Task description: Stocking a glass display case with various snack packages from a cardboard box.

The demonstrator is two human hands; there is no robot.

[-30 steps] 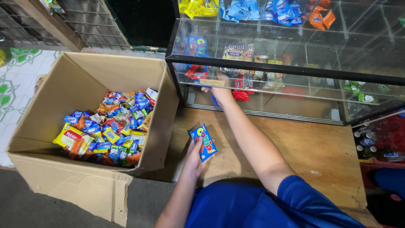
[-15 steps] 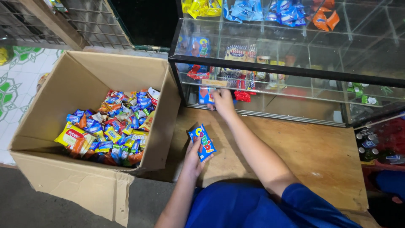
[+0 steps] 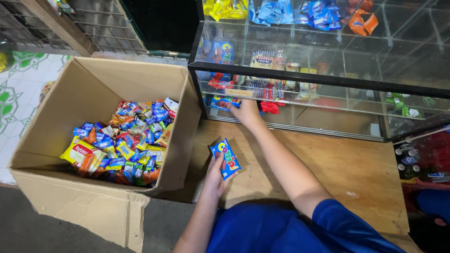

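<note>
the glass display case fills the upper right, its shelves crowded with hanging and stacked snack packets, and its open lower front meets the wooden counter. to the left stands an open cardboard box, its bottom heaped with small bright snack packets, one flap torn and sagging at the near corner.

the right hand reaches to the case's lower shelf, fingers closed on a blue box at the shelf's edge; how firm the hold is i cannot tell, since the glass frame and reflections blur it. the left hand rests low over the counter, fingers wrapped under a small blue carton with coloured letters, gripping it from below with the face tilted up.

what could go wrong, as i judge it: the shelf is tightly packed, so the reaching hand or forearm may knock the red packets beside it off the ledge. the box sits right at the shelf's lip and could slide out and drop onto the counter if released crooked. the wrist also passes close to the metal frame of the case. the carton in the left hand is held only by the fingertips at its lower end and could tip away.
</note>
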